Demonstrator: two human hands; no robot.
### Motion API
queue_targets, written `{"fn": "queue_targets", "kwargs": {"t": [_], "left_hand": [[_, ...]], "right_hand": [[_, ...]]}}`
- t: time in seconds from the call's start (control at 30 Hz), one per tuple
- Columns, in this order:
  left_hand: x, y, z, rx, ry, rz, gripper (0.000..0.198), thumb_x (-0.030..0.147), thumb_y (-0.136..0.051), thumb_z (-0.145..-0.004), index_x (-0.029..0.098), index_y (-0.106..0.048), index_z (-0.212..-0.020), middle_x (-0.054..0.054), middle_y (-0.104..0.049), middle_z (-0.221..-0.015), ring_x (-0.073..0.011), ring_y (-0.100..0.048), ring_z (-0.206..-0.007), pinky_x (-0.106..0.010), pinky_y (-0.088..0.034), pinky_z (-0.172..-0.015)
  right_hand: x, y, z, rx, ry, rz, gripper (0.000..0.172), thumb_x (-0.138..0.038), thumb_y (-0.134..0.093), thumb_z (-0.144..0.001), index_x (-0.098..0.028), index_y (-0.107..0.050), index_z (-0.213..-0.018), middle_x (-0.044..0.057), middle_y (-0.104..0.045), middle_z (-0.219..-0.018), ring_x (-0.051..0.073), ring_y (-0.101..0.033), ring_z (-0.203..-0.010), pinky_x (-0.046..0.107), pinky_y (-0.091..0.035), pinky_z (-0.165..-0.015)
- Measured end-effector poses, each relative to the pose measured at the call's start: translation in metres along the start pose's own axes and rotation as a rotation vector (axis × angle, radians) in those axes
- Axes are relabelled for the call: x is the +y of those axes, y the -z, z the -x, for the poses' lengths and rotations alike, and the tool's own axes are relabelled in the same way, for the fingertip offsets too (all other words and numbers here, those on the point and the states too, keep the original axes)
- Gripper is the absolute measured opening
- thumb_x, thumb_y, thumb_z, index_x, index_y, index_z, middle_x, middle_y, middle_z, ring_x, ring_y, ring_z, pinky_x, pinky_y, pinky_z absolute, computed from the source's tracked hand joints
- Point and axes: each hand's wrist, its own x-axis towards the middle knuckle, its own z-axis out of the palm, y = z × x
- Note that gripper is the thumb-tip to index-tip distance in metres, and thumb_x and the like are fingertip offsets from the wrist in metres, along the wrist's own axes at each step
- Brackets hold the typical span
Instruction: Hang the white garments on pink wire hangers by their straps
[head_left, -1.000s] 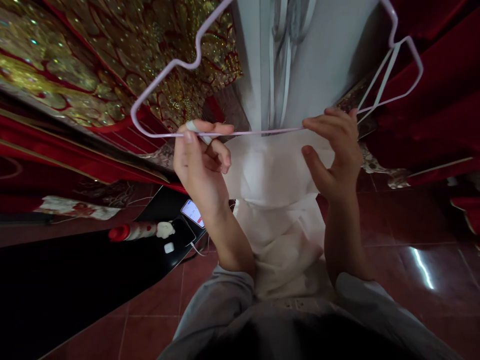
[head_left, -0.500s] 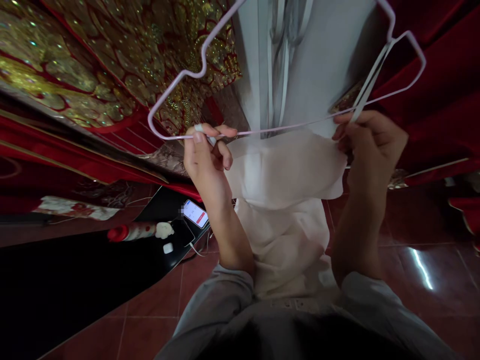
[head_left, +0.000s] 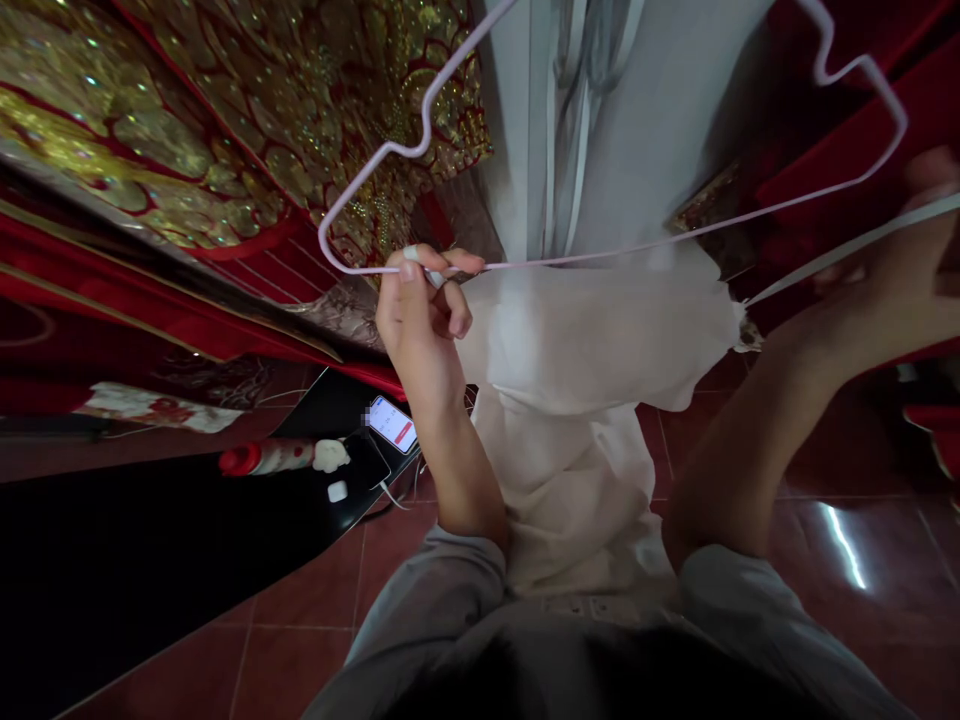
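Observation:
My left hand (head_left: pixel 421 315) is closed in a pinch on the bottom bar of a pale pink wire hanger (head_left: pixel 600 255), held up in front of me. A white garment (head_left: pixel 592 340) hangs below the bar and falls toward my lap. My right hand (head_left: pixel 892 270) is far out to the right and smeared by motion. It pulls a white strap (head_left: pixel 847 250) of the garment taut from the garment's right corner.
Red and gold embroidered fabric (head_left: pixel 225 130) hangs at the upper left, dark red velvet (head_left: pixel 862 120) at the right, a white panel (head_left: pixel 637 110) behind. On a black surface (head_left: pixel 150 560) at lower left lie a phone (head_left: pixel 392 424) and a red-capped bottle (head_left: pixel 270 458). The floor is red tile.
My right hand has left the hanger bar, taken the white strap and swung out to the right, drawing it tight. The hanger has shifted up and right. My left hand keeps its pinch.

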Motion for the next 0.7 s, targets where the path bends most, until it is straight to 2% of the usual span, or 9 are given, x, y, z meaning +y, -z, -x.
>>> {"fn": "queue_targets", "kwargs": {"t": [0.07, 0.13, 0.23, 0.33, 0.43, 0.5, 0.57, 0.63, 0.7], "left_hand": [[-0.002, -0.002, 0.001, -0.004, 0.005, 0.014, 0.037, 0.060, -0.071, -0.097, 0.025, -0.063, -0.086, -0.006, -0.072, -0.087, -0.0136, -0.035, -0.047, -0.033, -0.025, -0.051], [-0.003, -0.004, 0.003, -0.025, -0.005, 0.053, 0.036, 0.058, -0.073, -0.096, 0.025, -0.066, -0.085, -0.006, -0.074, -0.088, -0.0121, -0.031, -0.046, -0.033, -0.021, -0.049], [-0.005, -0.002, 0.003, -0.037, -0.030, 0.093, 0.028, 0.050, -0.073, -0.099, 0.024, -0.071, -0.088, -0.006, -0.078, -0.093, -0.0099, -0.031, -0.044, -0.031, -0.020, -0.045], [-0.010, 0.010, 0.000, -0.013, -0.091, 0.059, 0.019, 0.033, -0.061, -0.107, 0.023, -0.076, -0.104, -0.006, -0.081, -0.104, -0.0082, -0.038, -0.045, -0.028, -0.023, -0.042], [-0.015, 0.032, -0.010, 0.092, -0.273, -0.036, 0.037, 0.006, -0.046, -0.106, 0.023, -0.078, -0.111, -0.001, -0.081, -0.112, -0.0078, -0.058, -0.059, -0.023, -0.034, -0.044], [-0.016, 0.046, -0.018, 0.180, -0.434, -0.121, 0.040, 0.001, -0.047, -0.106, 0.025, -0.078, -0.112, 0.003, -0.079, -0.114, -0.0127, -0.072, -0.091, -0.022, -0.051, -0.060], [-0.010, 0.054, -0.027, 0.184, -0.533, -0.160, 0.027, 0.009, -0.060, -0.106, 0.028, -0.076, -0.115, 0.004, -0.078, -0.120, -0.0208, -0.069, -0.125, -0.031, -0.061, -0.090], [0.002, 0.053, -0.035, 0.089, -0.525, -0.171, 0.021, 0.021, -0.077, -0.100, 0.027, -0.075, -0.120, 0.003, -0.076, -0.125, -0.0257, -0.062, -0.138, -0.041, -0.055, -0.112], [0.019, 0.044, -0.042, -0.060, -0.419, -0.221, 0.034, 0.024, -0.090, -0.088, 0.021, -0.076, -0.119, 0.000, -0.075, -0.124, -0.0268, -0.065, -0.133, -0.043, -0.050, -0.120]], "right_hand": [[-0.011, -0.023, 0.029, 0.006, 0.228, 0.013, 0.021, -0.046, -0.081, -0.084, -0.036, -0.084, -0.102, -0.002, -0.078, -0.099, 0.021, -0.073, -0.103, 0.034, -0.058, -0.074], [-0.025, -0.046, 0.051, -0.249, 0.203, 0.067, 0.024, -0.044, -0.077, -0.089, -0.032, -0.083, -0.109, 0.002, -0.079, -0.099, 0.020, -0.073, -0.087, 0.035, -0.058, -0.071], [-0.039, -0.064, 0.067, -0.592, 0.113, 0.142, 0.024, -0.045, -0.077, -0.089, -0.030, -0.082, -0.107, 0.004, -0.076, -0.100, 0.016, -0.068, -0.081, 0.030, -0.054, -0.064], [-0.042, -0.063, 0.072, -0.649, 0.075, 0.156, 0.022, -0.049, -0.074, -0.092, -0.033, -0.079, -0.106, 0.003, -0.069, -0.101, 0.012, -0.061, -0.076, 0.027, -0.049, -0.060], [-0.040, -0.058, 0.074, -0.619, 0.063, 0.140, 0.022, -0.050, -0.073, -0.092, -0.034, -0.078, -0.106, 0.003, -0.066, -0.102, 0.012, -0.057, -0.074, 0.026, -0.043, -0.056], [-0.039, -0.057, 0.073, -0.626, 0.059, 0.134, 0.021, -0.050, -0.072, -0.093, -0.035, -0.078, -0.105, 0.003, -0.066, -0.102, 0.012, -0.056, -0.074, 0.027, -0.042, -0.056], [-0.039, -0.057, 0.072, -0.632, 0.062, 0.128, 0.020, -0.048, -0.072, -0.092, -0.034, -0.078, -0.105, 0.003, -0.066, -0.102, 0.011, -0.054, -0.074, 0.027, -0.042, -0.056], [-0.039, -0.057, 0.072, -0.636, 0.070, 0.122, 0.019, -0.046, -0.073, -0.092, -0.033, -0.078, -0.105, 0.002, -0.065, -0.101, 0.010, -0.051, -0.071, 0.025, -0.042, -0.055], [-0.038, -0.057, 0.073, -0.628, 0.082, 0.118, 0.018, -0.043, -0.073, -0.092, -0.032, -0.078, -0.106, 0.002, -0.065, -0.102, 0.008, -0.049, -0.069, 0.024, -0.041, -0.055]]}}
